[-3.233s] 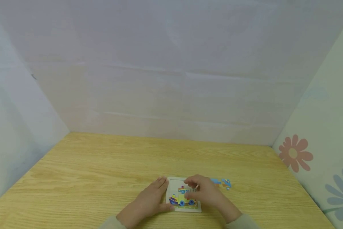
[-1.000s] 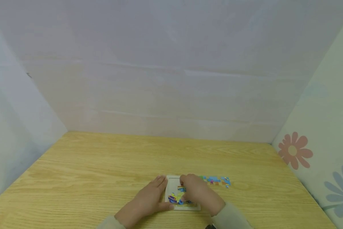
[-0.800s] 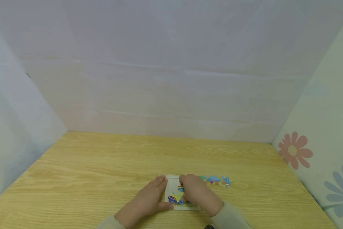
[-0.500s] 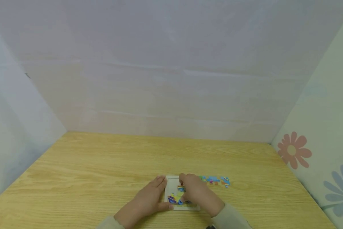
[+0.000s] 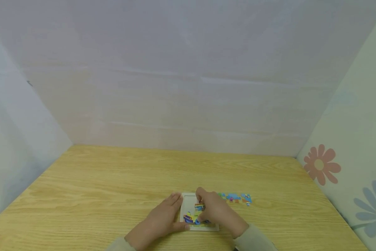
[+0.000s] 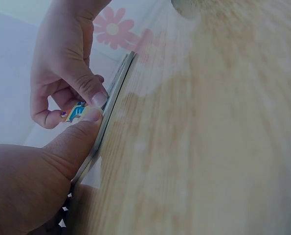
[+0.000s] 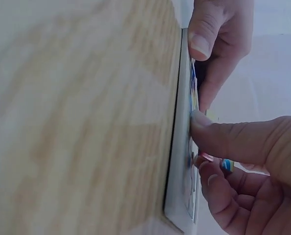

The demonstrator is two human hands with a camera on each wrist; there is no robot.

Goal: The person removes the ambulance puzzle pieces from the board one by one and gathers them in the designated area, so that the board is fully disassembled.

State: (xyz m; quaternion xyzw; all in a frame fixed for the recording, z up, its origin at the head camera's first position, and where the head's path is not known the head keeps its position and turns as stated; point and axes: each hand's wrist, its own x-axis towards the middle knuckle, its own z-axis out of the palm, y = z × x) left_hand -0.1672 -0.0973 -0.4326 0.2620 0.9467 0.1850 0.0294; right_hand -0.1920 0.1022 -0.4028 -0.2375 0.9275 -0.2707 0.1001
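Note:
A small jigsaw puzzle in a white tray (image 5: 188, 199) lies near the front of the table. A boat and part of a yellow vehicle show in its lower part; bare white backing shows at the upper left. My left hand (image 5: 161, 218) rests along the tray's left side, its fingers fairly straight and its thumb on the front rim. Above the tray, my right hand (image 5: 218, 209) pinches a puzzle piece (image 6: 77, 112) coloured blue, yellow and orange. That piece stands tilted up from the tray in the left wrist view. The right hand hides much of the picture.
Several loose puzzle pieces (image 5: 233, 197) lie in a row on the wooden table (image 5: 119, 177), right of the tray. A pale wall (image 5: 188, 104) stands behind, and a flower-printed wall (image 5: 357, 146) on the right.
The right hand has moved left over the tray since the oldest frame, covering more of the vehicle. Its index finger has just risen slightly, with a piece tilted up. The left hand has stayed put.

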